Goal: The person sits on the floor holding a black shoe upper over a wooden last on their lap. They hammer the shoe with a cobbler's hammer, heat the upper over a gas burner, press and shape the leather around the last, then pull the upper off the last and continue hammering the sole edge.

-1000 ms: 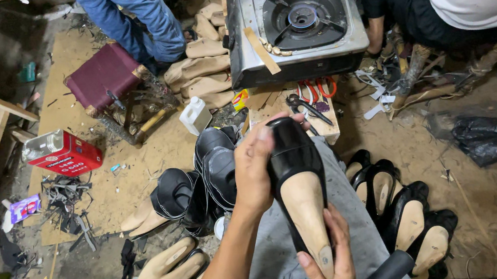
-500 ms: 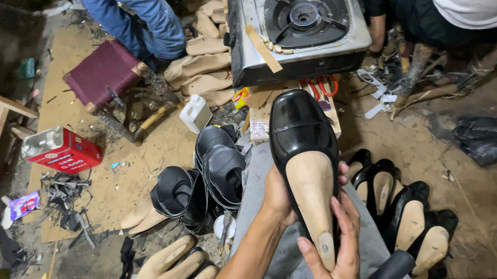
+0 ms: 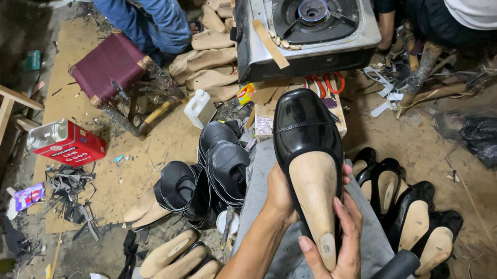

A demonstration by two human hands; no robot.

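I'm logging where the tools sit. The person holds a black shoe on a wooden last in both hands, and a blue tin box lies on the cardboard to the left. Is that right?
Not quite: the tin box is red, not blue, as the head view shows. The rest holds: the left hand and the right hand hold the black shoe on its wooden last, and the box lies on the cardboard to the left.

Left hand [image 3: 281,194] comes in from lower left, forearm bare, fingers curled shut around the shoe [image 3: 308,157] from the side. Right hand [image 3: 334,256] below, palm up, fingers raised along its heel end.
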